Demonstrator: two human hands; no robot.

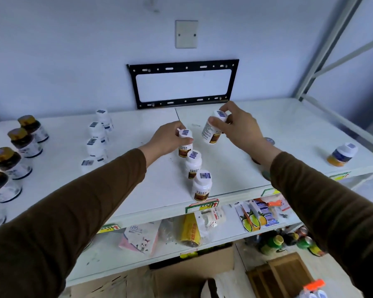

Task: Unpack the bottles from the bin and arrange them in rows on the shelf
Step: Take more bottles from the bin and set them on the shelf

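On the white top shelf (235,168) a row of white bottles with brown labels runs toward the front edge. My left hand (167,139) grips the cap of the rearmost bottle in that row (185,145), which stands on the shelf. In front of it stand two more of the same bottles (193,164) (201,186). My right hand (238,125) holds another white bottle (212,131) by its cap, tilted, just above the shelf to the right of the row.
A row of small white bottles (97,138) and a row of dark gold-capped jars (15,151) stand at the left. A lone orange-labelled bottle (342,154) stands at the right. Below are a lower shelf with packets, a cardboard box (194,274) and drink bottles. A black wall bracket (183,82) hangs behind.
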